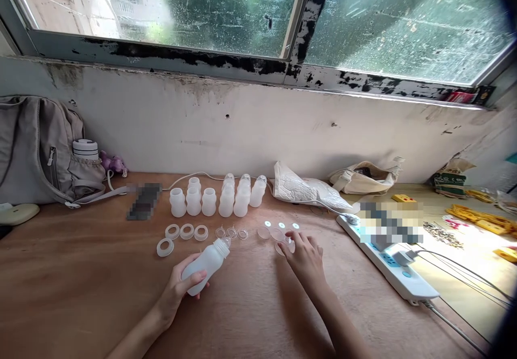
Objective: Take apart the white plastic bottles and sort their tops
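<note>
My left hand (183, 283) is wrapped round a frosted white bottle (205, 267), tilted with its neck up to the right; a collar and clear nipple top it. My right hand (302, 254) reaches over several clear round caps (264, 233), thumb and index finger pinched at one of them. Small white discs (281, 225) lie just behind the caps. White rings (165, 247) rest on the table left of the held bottle, and clear nipples (243, 234) lie behind it. Farther back stand open bottles (177, 203) and capped bottles (257, 191).
A white power strip (388, 259) with plugs and cables runs along the right. A backpack (40, 149) stands at the far left, near a blurred dark object (144, 201). White padded packaging (307, 189) and a beige pouch (363, 177) lie along the wall.
</note>
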Action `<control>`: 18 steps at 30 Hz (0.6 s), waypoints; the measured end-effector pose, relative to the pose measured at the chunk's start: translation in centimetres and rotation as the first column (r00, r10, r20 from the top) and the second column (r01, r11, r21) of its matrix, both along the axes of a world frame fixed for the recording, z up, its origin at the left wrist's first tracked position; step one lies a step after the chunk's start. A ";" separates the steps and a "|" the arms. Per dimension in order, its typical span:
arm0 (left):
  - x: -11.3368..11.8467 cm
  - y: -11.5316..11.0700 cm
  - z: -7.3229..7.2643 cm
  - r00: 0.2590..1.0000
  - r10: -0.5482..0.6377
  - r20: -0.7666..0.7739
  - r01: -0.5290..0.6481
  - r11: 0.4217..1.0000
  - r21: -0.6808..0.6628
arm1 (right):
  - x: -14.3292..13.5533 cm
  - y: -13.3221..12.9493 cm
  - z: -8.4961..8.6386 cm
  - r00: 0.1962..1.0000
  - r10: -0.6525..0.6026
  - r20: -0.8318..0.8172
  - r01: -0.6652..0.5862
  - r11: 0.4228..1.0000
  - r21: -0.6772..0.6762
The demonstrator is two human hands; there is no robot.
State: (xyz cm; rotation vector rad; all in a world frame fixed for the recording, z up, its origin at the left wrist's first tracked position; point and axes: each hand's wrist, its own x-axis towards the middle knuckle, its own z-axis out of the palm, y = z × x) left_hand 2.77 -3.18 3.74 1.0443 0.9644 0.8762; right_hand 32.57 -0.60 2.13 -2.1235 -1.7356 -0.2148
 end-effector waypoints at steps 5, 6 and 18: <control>0.0 -0.1 0.2 0.999 -0.053 0.013 0.053 0.999 0.006 | -0.8 -0.2 1.2 0.980 0.099 -0.170 -0.084 0.992 0.094; 0.0 -0.1 0.2 0.997 -0.069 0.041 0.070 0.997 -0.011 | -1.3 -0.4 1.6 0.946 0.186 -0.266 -0.166 0.981 0.095; 0.6 -0.2 -1.5 0.932 -0.348 -0.098 0.348 0.937 -0.017 | -13.1 -0.6 4.3 0.513 0.474 -0.716 -0.652 0.757 0.035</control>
